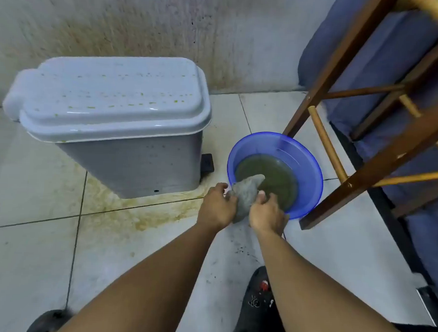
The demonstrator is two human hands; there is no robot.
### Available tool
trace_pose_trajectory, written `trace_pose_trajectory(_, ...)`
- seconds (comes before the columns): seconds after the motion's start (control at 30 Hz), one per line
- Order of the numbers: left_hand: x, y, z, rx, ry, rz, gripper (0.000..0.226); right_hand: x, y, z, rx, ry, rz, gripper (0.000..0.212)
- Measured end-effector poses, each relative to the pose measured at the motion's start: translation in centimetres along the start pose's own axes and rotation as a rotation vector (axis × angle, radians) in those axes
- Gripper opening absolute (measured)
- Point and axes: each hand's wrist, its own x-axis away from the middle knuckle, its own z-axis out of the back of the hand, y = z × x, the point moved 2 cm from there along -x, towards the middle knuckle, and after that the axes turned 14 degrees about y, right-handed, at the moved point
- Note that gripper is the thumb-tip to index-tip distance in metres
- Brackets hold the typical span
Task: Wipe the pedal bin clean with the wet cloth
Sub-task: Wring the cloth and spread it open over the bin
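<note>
Wringing cloth (245, 196) over basin (311, 159), both hands (217, 207) (267, 214) gripping it, likely shedding dirty water; spotted bin (119, 126) beside basin.

- blue basin (311, 175) sitting on the floor (36, 183), murky green water inside
- wooden stool (363, 177) legs just beside the basin
- yellowish stains (145, 218) on the tiles
- 2 black shoes (255, 308) at the bottom edge

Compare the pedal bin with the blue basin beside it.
The pedal bin is grey and boxy; the basin is blue and round. The pedal bin is closed by its lid; the basin is open, holding murky green water. The pedal bin stands taller than the basin. Both sit on the tiled floor.
</note>
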Motion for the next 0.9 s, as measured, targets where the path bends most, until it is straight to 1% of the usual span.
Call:
trace_pose_trajectory(0.03, -0.5, 0.2, -0.6, 0.030, -0.005, 0.021, 0.042, -0.3, -0.1, 0.0, 0.010, -0.003, -0.021, 0.047)
trace_pose_trajectory(0.1, -1.4, 0.7, -1.7, 0.022, -0.027, 0.023, 0.040, -1.0, -0.1, -1.0, 0.035, 0.009, -0.026, 0.052)
trace_pose_trajectory(0.13, -1.4, 1.0, -1.8, 0.010, -0.022, 0.053, 0.039, -1.0, -0.1, -1.3, 0.039, 0.009, -0.031, 0.052)
trace_pose_trajectory(0.23, -2.4, 0.9, -2.8, 0.031, 0.023, 0.132, 0.034, -0.6, -0.3, -1.8, 0.014, 0.039, -0.007, 0.046)
trace_pose_trajectory(0.3, -2.5, 1.4, -2.7, 0.050, -0.003, 0.188, 0.033, -0.5, -0.7, -1.4, -0.120, 0.085, -0.012, 0.038)
trace_pose_trajectory(0.33, -2.4, 1.8, -2.4, 0.098, -0.022, 0.243, 0.033, -0.5, -1.0, -0.9, -0.230, 0.084, -0.044, 0.033)
trace_pose_trajectory(0.4, -2.1, 2.9, -1.7, 0.258, -0.057, 0.364, 0.032, -0.5, -2.0, 0.3, -0.444, 0.053, -0.083, 0.018)
trace_pose_trajectory(0.43, -1.7, 3.7, -1.1, 0.329, -0.080, 0.397, 0.030, -0.3, -2.9, 1.4, -0.518, 0.051, -0.092, 0.016)
trace_pose_trajectory(0.5, -1.1, 6.3, 1.3, 0.440, -0.121, 0.388, 0.019, 0.0, -5.5, 4.1, -0.629, 0.079, -0.125, 0.022)
trace_pose_trajectory(0.57, -0.8, 9.6, 4.3, 0.547, -0.126, 0.346, 0.014, 0.5, -9.1, 7.3, -0.694, 0.128, -0.103, 0.032)
trace_pose_trajectory(0.6, -0.3, 11.3, 6.3, 0.608, -0.124, 0.320, 0.013, 0.9, -10.8, 9.0, -0.758, 0.144, -0.055, 0.034)
trace_pose_trajectory(0.63, -0.3, 13.1, 9.6, 0.671, -0.110, 0.260, 0.015, 2.0, -14.0, 11.3, -0.835, 0.145, 0.037, 0.034)
trace_pose_trajectory(0.7, -0.1, 16.1, 13.6, 0.735, -0.107, 0.171, 0.030, 2.9, -18.0, 15.0, -0.881, 0.156, 0.233, 0.031)
trace_pose_trajectory(0.73, 0.0, 17.2, 16.4, 0.752, -0.086, 0.113, 0.038, 3.8, -20.4, 16.8, -0.895, 0.134, 0.351, 0.030)
trace_pose_trajectory(0.8, 0.4, 18.7, 22.5, 0.772, -0.043, 0.027, 0.057, 6.3, -25.2, 19.8, -0.880, 0.037, 0.529, 0.029)
trace_pose_trajectory(0.87, 0.8, 19.1, 28.3, 0.738, -0.006, -0.004, 0.076, 8.6, -29.3, 21.6, -0.783, -0.074, 0.663, 0.027)
trace_pose_trajectory(0.9, 0.9, 18.8, 30.8, 0.706, 0.019, -0.013, 0.070, 9.8, -31.0, 22.2, -0.740, -0.132, 0.718, 0.026)
